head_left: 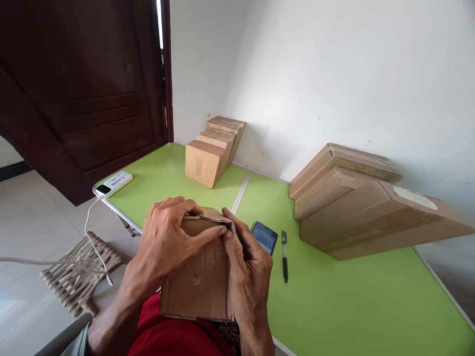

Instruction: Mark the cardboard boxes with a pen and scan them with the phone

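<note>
A brown cardboard box (196,277) is held upright close to my body, in front of the table's near edge. My left hand (170,232) grips its upper left side, fingers over the far side and thumb stretched along the top edge. At the upper right corner, my right hand (247,267) pinches the box, its thumb on the near face beside the left thumb tip. The top edge there looks creased and a little raised. Small torn spots mark the near face. The box's far side is hidden.
On the green folding table (315,301) lie a phone (264,237), a black pen (284,257) and a white power strip (114,184). Cardboard boxes (203,163) stand at the back; larger boxes (356,217) lean right. A woven stool (79,269) is left, below a cable.
</note>
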Demonstrator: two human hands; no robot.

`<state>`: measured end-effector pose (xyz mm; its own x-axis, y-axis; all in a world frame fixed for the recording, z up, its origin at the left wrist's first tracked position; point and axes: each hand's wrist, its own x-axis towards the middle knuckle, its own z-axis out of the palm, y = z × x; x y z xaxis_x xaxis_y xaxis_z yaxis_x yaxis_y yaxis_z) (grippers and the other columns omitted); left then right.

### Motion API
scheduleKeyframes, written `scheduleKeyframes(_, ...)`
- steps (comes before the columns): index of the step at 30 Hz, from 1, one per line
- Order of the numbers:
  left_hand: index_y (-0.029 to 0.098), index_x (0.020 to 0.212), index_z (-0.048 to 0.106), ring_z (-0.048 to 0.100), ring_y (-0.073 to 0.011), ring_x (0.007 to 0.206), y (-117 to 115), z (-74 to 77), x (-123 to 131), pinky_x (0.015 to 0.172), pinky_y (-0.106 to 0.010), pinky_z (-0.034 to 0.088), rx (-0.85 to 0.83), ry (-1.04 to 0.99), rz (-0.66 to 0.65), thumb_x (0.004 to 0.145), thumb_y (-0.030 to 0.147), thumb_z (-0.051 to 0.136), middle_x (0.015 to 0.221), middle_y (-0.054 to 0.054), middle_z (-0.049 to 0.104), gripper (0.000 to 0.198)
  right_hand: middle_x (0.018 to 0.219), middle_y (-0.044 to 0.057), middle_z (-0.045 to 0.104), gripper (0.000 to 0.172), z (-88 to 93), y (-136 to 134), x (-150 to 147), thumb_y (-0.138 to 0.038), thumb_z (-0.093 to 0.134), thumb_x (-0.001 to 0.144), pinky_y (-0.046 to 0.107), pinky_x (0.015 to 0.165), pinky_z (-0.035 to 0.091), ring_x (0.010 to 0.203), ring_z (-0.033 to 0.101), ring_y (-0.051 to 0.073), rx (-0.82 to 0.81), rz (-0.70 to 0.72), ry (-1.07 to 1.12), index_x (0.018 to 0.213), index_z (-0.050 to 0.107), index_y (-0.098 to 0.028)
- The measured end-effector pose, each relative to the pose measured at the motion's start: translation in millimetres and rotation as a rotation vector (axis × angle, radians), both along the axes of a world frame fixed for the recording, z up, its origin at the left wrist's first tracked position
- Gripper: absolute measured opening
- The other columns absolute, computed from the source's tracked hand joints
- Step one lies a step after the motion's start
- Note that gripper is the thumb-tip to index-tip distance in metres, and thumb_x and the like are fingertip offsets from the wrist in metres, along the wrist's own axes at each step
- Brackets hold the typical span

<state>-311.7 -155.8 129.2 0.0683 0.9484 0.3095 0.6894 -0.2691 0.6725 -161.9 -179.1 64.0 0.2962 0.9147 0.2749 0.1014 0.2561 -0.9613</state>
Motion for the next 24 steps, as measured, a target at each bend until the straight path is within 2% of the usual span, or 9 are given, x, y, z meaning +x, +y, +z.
scheduleKeyframes(3,0.025,0.082,0.077,0.067,-0.0248,0.084,-0.8,-0.6,5.9,0.086,-0.042,0.047,0.014,0.087,0.077,0.078,0.053,0.083,0.085,-0.002,0.074,0.03,0.139,0.008,0.075,0.042,-2.2,-4.1,0.2,-0.044,0.064,0.101,0.038,0.107,0.059,0.129,0.071,0.027,0.068,0.037,0.012,0.137,0.075,-0.025)
scheduleKeyframes(8,0.024,0.079,0.076,0.065,-0.0207,0.076,-0.3,-0.9,7.4,0.072,-0.035,0.046,0.008,0.083,0.1,0.078,0.042,0.079,0.085,-0.001,0.072,0.018,0.146,0.01,0.07,0.046,-3.8,-5.3,1.7,-0.045,0.063,0.103,0.044,0.114,0.055,0.135,0.066,0.029,0.093,0.096,0.021,0.144,0.069,-0.025)
scheduleKeyframes(10,0.025,0.082,0.078,0.066,-0.0194,0.074,1.2,-2.3,5.9,0.069,-0.033,0.046,0.027,0.058,0.069,0.079,0.039,0.078,0.087,-0.002,0.073,0.015,0.146,0.009,0.07,0.046,-3.1,-5.3,0.1,-0.047,0.063,0.103,0.044,0.114,0.054,0.135,0.065,0.029,0.063,0.098,0.032,0.143,0.069,-0.025)
scheduleKeyframes(14,0.029,0.099,0.086,0.071,-0.0179,0.08,6.0,-6.0,0.2,0.073,-0.031,0.05,0.057,-0.03,-0.059,0.088,0.04,0.078,0.094,-0.001,0.075,0.018,0.148,0.009,0.068,0.046,-4.1,-6.8,3.1,-0.05,0.063,0.103,0.045,0.114,0.052,0.139,0.062,0.029,0.05,0.111,0.03,0.142,0.07,-0.027)
scheduleKeyframes(16,0.031,0.102,0.087,0.072,-0.0173,0.08,8.9,-6.8,-2.1,0.073,-0.031,0.051,0.05,-0.068,-0.086,0.09,0.04,0.078,0.094,-0.002,0.075,0.018,0.143,0.011,0.071,0.048,-11.5,-7.2,18.6,-0.056,0.065,0.1,0.045,0.103,0.059,0.132,0.067,0.031,0.014,0.058,0.033,0.136,0.073,-0.026)
scheduleKeyframes(19,0.03,0.099,0.088,0.072,-0.0177,0.08,12.8,-6.4,-3.4,0.071,-0.031,0.052,0.032,-0.106,-0.103,0.09,0.039,0.078,0.095,-0.003,0.075,0.016,0.116,0.016,0.079,0.065,-34.5,-5.9,65.0,-0.071,0.064,0.092,0.044,0.079,0.061,0.102,0.075,0.033,-0.152,-0.228,-0.095,0.127,0.075,-0.018)
scheduleKeyframes(21,0.028,0.097,0.088,0.072,-0.0185,0.08,14.6,-6.0,-3.3,0.07,-0.031,0.052,0.019,-0.122,-0.108,0.09,0.04,0.079,0.096,-0.004,0.076,0.017,0.104,0.02,0.078,0.069,-53.5,-3.5,101.8,-0.07,0.059,0.092,0.05,0.086,0.056,0.094,0.073,0.035,-0.344,-0.451,-0.427,0.121,0.074,-0.009)
scheduleKeyframes(22,0.027,0.097,0.088,0.072,-0.0188,0.081,15.4,-5.8,-3.1,0.07,-0.032,0.052,0.013,-0.128,-0.111,0.09,0.04,0.079,0.096,-0.004,0.076,0.017,0.105,0.023,0.077,0.066,-62.5,-1.9,118.1,-0.063,0.056,0.094,0.05,0.089,0.054,0.098,0.072,0.038,-0.517,-0.481,-0.592,0.122,0.073,-0.006)
scheduleKeyframes(24,0.027,0.097,0.088,0.072,-0.019,0.082,16.6,-5.6,-2.8,0.072,-0.032,0.053,0.007,-0.136,-0.114,0.09,0.038,0.079,0.097,-0.004,0.077,0.016,0.105,0.027,0.076,0.06,-77.7,2.0,142.2,-0.055,0.055,0.093,0.051,0.086,0.053,0.103,0.071,0.042,-0.776,-0.476,-0.744,0.122,0.071,-0.005)
